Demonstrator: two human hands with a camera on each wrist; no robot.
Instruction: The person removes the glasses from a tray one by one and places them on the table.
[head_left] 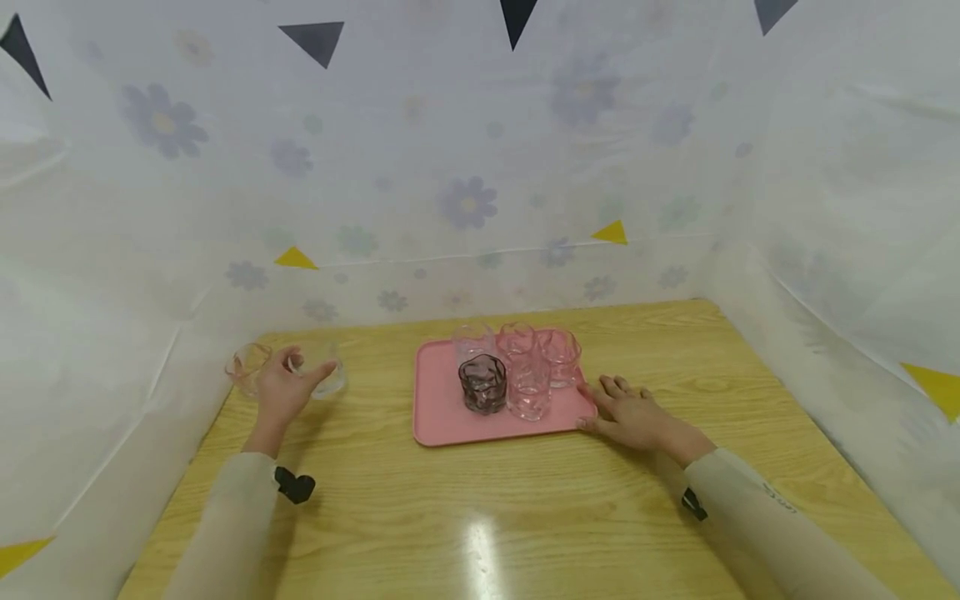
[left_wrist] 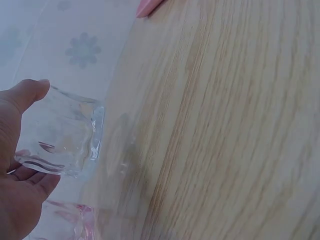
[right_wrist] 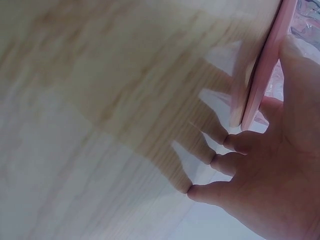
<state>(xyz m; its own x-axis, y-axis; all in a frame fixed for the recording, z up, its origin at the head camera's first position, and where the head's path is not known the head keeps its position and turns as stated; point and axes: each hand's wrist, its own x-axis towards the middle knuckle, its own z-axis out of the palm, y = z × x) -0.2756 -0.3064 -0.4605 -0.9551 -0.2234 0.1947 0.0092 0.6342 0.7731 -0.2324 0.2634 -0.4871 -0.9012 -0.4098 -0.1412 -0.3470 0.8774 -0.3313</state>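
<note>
In the head view a pink serving tray [head_left: 435, 408] lies on a wood-grain table [head_left: 420, 517], carrying a smoky grey tumbler [head_left: 482, 385] near its middle. Beside that, on the tray's middle and right, stand four paler see-through tumblers: a front tumbler [head_left: 528, 400], a back left tumbler [head_left: 472, 340], a back middle tumbler [head_left: 517, 337] and a right tumbler [head_left: 562, 362]. Well to the left of the tray, the left hand [head_left: 281, 392] holds a clear tumbler [head_left: 330, 385] between thumb and curled fingers; farther left of the tray is a pink-tinged tumbler [head_left: 243, 375]. The right hand [head_left: 630, 417] is at the tray's right edge, fingers spread, grasping nothing. Behind the tray hangs a white flower-printed sheet [head_left: 405, 217]. In the left wrist view, the thumb is at the clear tumbler's rim and the fingers are on its opposite side; whether its base touches the table I cannot tell. The pink-tinged tumbler shows just beside it, on the side away from the tray. In the right wrist view, the thumb touches the tray's rim, while the other fingers fan out beside the tray.
</note>
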